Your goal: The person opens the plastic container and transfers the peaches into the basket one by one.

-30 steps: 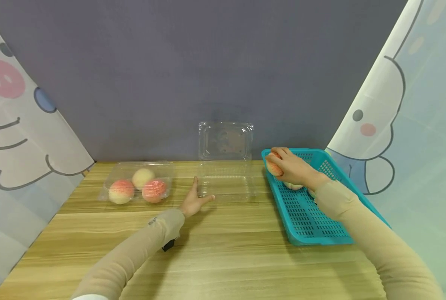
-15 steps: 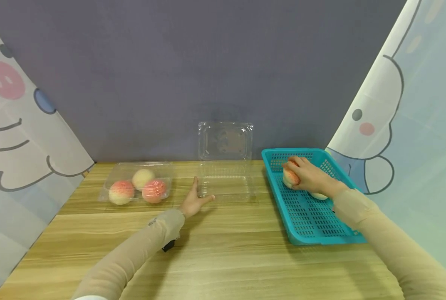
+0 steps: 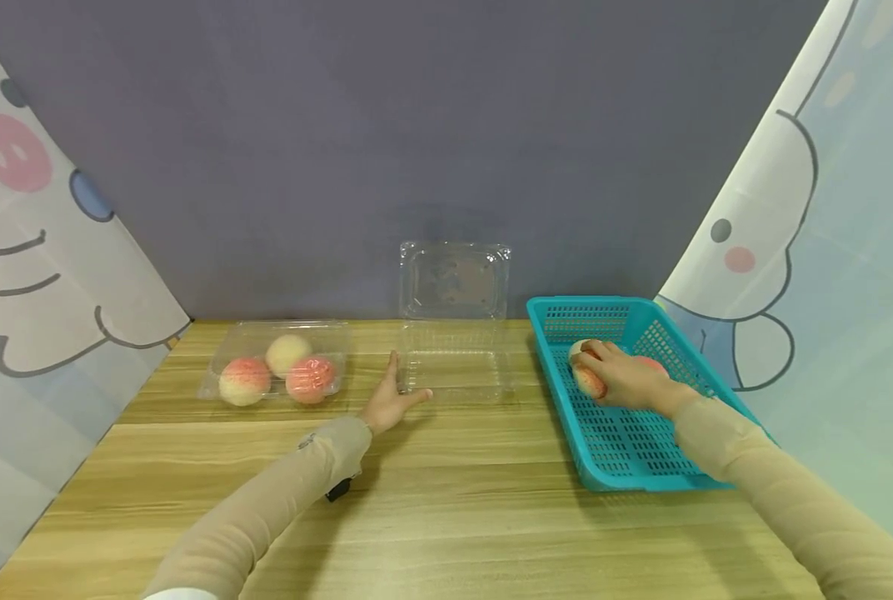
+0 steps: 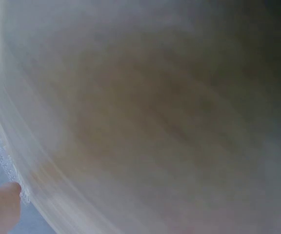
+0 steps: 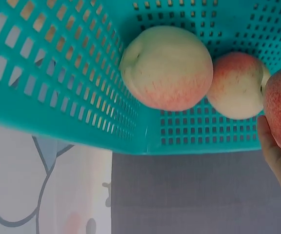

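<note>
Inside the turquoise basket [image 3: 592, 467], my right hand [image 3: 626, 379] grips a red-speckled peach [image 3: 591, 383]. In the right wrist view, that hand's finger curves against the red peach at the right edge. Two other peaches, a larger pale one [image 5: 167, 68] and a smaller pink-topped one [image 5: 238, 85], lie against the basket's wall there. My left hand [image 3: 386, 407], thumb and fingers spread, rests at the near left corner of a clear plastic clamshell box [image 3: 454, 375]. Its lid [image 3: 454, 283] stands upright at the back. A blurred pale surface hides most of the left wrist view.
On the left of the wooden table [image 3: 431, 517], a clear lidded box [image 3: 229, 342] holds three peaches [image 3: 310, 379]. A grey wall [image 3: 431, 150] rises behind the table. Cartoon-printed curtains [image 3: 829, 250] flank it on both sides.
My right hand has moved from the basket's back left rim down and to the right, gripping a peach throughout; whether it is the same one, I cannot tell. My left hand stays put.
</note>
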A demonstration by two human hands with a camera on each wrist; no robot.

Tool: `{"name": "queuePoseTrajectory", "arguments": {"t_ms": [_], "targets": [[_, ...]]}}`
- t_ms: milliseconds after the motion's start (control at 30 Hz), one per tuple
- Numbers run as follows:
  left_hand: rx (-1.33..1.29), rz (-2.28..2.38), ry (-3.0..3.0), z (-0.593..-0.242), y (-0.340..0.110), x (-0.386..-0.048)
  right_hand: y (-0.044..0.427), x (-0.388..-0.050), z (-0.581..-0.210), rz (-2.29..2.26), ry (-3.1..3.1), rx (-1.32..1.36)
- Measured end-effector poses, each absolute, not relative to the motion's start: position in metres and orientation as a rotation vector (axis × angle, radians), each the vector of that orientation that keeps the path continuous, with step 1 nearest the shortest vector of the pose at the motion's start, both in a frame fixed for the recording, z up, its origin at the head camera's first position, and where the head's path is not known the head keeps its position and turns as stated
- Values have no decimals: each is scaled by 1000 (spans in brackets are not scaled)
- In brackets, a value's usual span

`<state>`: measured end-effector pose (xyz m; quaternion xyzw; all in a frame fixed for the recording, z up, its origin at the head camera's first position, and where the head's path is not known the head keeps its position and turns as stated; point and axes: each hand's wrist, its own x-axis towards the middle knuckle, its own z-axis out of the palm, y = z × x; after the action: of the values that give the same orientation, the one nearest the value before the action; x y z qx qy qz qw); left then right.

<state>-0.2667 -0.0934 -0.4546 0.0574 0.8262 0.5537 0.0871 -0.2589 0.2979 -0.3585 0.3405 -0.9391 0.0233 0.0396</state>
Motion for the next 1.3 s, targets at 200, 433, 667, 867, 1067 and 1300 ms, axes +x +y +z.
{"name": "queuePoseTrajectory", "arguments": {"t_ms": [200,433,667,867,1067,1300], "targets": [[179,1642,2475,-453,-93,-268,301,-259,-369,34,-2912,1066],[166,1659,2454,-459,-94,-266,305,-255,-378,8,-2975,1071],[156,1666,2453,-460,-93,-267,312,-255,-380,-7,-3042,1012],[148,1666,2455,-457,-93,-266,319,-258,-382,-3,-3109,965],[151,1667,2449,-458,-92,-265,321,-257,-385,-5,-3150,939],[177,1648,2499,-459,-92,-268,320,-257,-385,-53,-3120,958]]}}
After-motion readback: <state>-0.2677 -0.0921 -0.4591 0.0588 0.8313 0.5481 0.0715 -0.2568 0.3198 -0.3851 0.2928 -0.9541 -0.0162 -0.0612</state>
